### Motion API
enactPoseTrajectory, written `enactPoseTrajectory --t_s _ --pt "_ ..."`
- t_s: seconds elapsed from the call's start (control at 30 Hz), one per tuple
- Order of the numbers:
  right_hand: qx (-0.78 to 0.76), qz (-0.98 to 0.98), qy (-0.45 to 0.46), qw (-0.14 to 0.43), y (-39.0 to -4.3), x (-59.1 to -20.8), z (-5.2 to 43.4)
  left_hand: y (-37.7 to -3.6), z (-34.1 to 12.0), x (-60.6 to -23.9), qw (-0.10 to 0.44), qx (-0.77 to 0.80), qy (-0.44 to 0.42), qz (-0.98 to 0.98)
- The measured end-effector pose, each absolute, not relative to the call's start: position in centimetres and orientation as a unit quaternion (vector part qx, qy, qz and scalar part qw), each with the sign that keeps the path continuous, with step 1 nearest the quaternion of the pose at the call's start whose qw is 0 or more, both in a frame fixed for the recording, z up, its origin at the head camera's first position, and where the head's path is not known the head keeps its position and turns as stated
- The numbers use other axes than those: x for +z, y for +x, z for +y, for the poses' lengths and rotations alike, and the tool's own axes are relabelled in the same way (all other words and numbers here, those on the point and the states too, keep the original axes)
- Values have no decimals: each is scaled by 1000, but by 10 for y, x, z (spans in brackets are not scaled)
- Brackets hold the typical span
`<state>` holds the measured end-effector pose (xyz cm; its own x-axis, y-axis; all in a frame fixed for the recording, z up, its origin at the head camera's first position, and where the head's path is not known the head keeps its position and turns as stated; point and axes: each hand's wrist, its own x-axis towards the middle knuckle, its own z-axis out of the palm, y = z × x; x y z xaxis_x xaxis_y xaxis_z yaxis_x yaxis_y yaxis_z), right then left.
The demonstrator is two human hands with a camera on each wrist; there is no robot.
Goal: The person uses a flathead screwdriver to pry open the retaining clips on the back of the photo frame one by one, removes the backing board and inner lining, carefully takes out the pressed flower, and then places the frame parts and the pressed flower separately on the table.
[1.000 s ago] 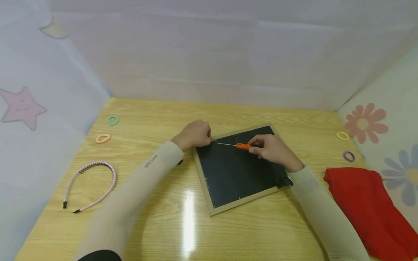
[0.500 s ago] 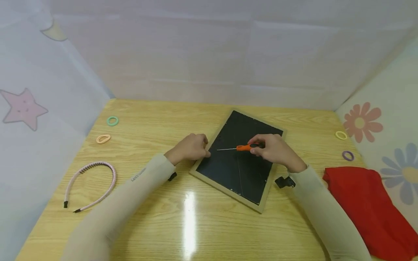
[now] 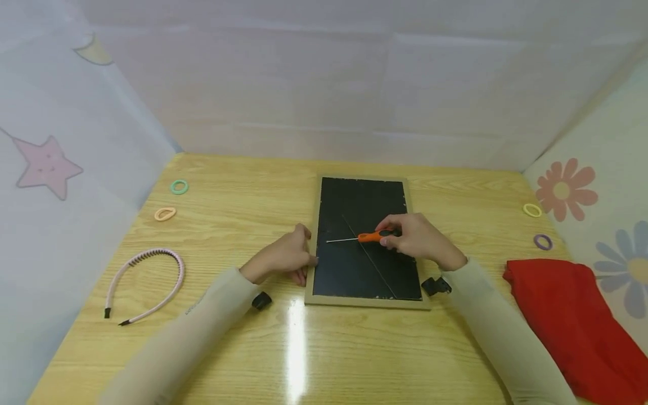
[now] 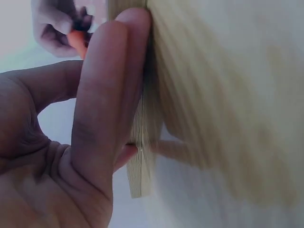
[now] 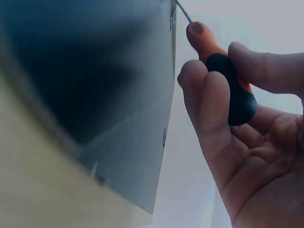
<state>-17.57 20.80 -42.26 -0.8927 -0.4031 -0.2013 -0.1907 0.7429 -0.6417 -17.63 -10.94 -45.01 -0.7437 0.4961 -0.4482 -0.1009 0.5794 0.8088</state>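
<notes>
Wooden table [image 3: 243,349]: headband [image 3: 147,284], red cloth [image 3: 572,315]

Picture frame [image 3: 361,239] lying face down, with a small screwdriver [image 3: 360,237] held above its back.
The frame has a pale wooden border and a black backing board crossed by a thin diagonal line; it lies flat on the table, long sides running away from the viewer. The screwdriver has an orange-and-black handle and a thin metal shaft that lies level over the board, pointing toward the frame's left edge.
</notes>
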Motion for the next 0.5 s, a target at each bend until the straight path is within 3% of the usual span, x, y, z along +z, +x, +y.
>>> enactPoseTrajectory --t_s 0.13,0.5 --pt "-319 917 -171 167 -177 -424 204 -176 -115 -454 355 467 116 802" --pt "-314 917 -159 188 -177 -421 204 -211 -114 -460 320 486 80 809"
